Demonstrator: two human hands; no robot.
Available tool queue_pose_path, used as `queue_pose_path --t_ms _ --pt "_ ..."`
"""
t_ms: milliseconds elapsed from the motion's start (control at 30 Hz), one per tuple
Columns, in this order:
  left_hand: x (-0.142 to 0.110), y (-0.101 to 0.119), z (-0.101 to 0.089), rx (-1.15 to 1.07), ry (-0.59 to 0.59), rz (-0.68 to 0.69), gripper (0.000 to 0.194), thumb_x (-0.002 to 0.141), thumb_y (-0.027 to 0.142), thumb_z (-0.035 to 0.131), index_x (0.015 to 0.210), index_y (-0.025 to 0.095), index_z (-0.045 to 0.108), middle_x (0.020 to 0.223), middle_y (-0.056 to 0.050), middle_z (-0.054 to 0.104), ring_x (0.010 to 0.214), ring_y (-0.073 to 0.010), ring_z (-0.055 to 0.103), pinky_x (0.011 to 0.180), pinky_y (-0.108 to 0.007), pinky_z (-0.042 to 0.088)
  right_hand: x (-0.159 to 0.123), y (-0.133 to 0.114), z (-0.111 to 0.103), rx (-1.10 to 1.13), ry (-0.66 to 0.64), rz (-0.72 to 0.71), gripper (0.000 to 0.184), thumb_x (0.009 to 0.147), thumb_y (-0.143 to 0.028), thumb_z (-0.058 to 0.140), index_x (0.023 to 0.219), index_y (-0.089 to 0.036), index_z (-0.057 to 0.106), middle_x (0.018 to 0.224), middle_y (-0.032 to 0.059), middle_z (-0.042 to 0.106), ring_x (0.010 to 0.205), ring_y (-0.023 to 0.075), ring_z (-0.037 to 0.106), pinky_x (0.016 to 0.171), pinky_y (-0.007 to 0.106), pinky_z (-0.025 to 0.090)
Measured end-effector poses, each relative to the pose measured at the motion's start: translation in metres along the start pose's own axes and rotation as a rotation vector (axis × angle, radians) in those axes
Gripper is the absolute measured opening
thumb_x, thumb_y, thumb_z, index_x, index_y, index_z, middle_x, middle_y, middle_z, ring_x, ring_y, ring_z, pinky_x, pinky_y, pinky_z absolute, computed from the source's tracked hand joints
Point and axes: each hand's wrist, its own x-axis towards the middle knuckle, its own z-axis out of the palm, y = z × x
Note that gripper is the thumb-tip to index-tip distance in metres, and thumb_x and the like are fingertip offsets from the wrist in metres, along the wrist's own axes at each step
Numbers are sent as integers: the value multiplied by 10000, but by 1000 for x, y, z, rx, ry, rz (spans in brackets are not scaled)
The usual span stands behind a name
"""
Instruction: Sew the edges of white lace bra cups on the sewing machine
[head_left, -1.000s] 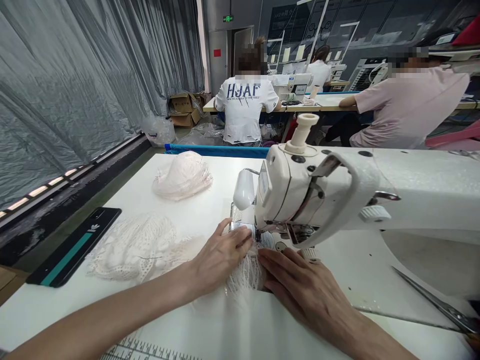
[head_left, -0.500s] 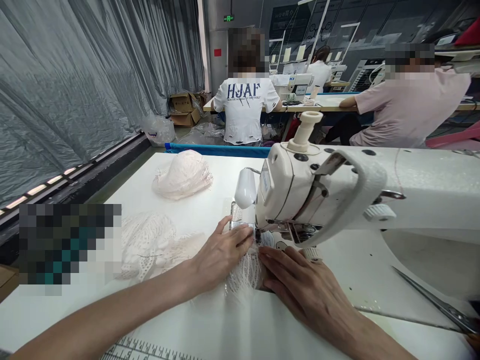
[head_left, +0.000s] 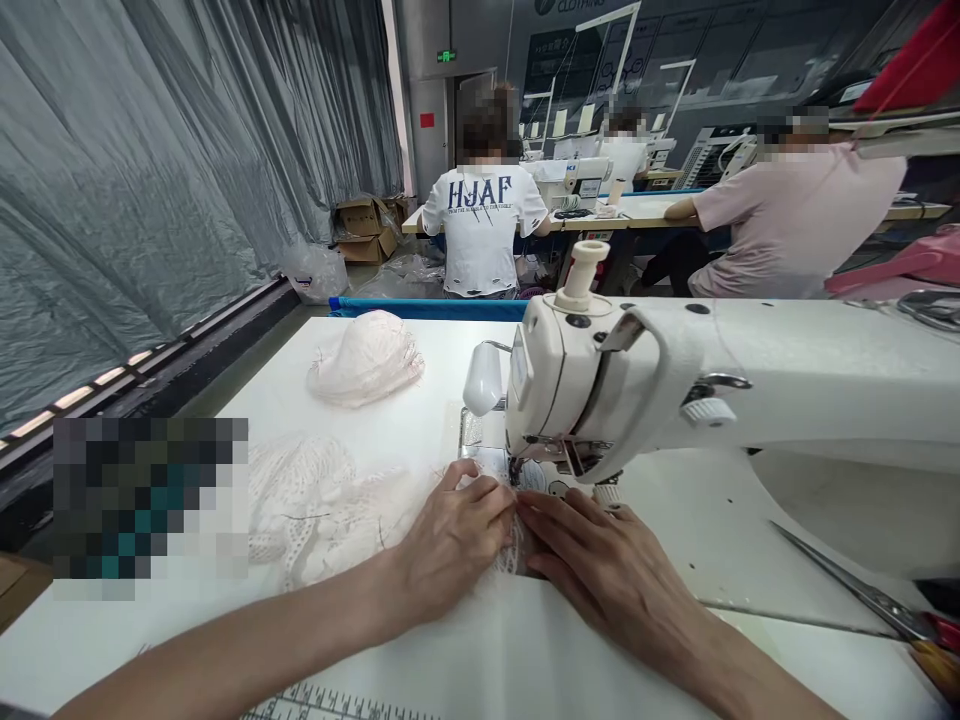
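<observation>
My left hand (head_left: 459, 535) is closed, its fingers bent and pinching white lace fabric (head_left: 513, 556) just in front of the needle area of a white sewing machine (head_left: 559, 385). From the other side my right hand (head_left: 604, 560) reaches in with fingers stretched out and close together, their tips touching the lace edge. Much of that lace is covered by both hands. More white lace (head_left: 300, 500) lies loosely heaped left of my left hand. A pale, cup-shaped lace piece (head_left: 369, 358) rests farther back on the white table (head_left: 262, 625).
Scissors (head_left: 847, 580) lie right of my right hand, under the machine arm. A ruler (head_left: 337, 703) runs along the front edge. Ahead, a person in a white shirt (head_left: 482, 230) and one in pink (head_left: 795, 220) sit by another table. A grey curtain (head_left: 187, 130) hangs left.
My left hand has drawn back slightly toward me, and its fingers have gone from stretched forward to bent on the lace. My right hand stays nearly in place. The view has shifted a little.
</observation>
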Motion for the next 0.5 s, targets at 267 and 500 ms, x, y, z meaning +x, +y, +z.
queue_pose_path --t_ms 267,500 --pt "3 2 5 43 -6 -47 67 908 176 479 932 136 527 890 -28 601 927 -161 562 860 -373 397 1 2 0 -20 21 74 280 952 -276 376 1030 -158 617 987 105 664 754 191 598 617 312 371" --pt "0 5 11 120 -11 -100 203 863 233 557 1032 124 528 971 -81 595 1063 -220 523 889 -390 420 1 7 2 -28 62 140 330 963 -273 317 1023 -171 625 886 96 667 606 170 578 586 317 397"
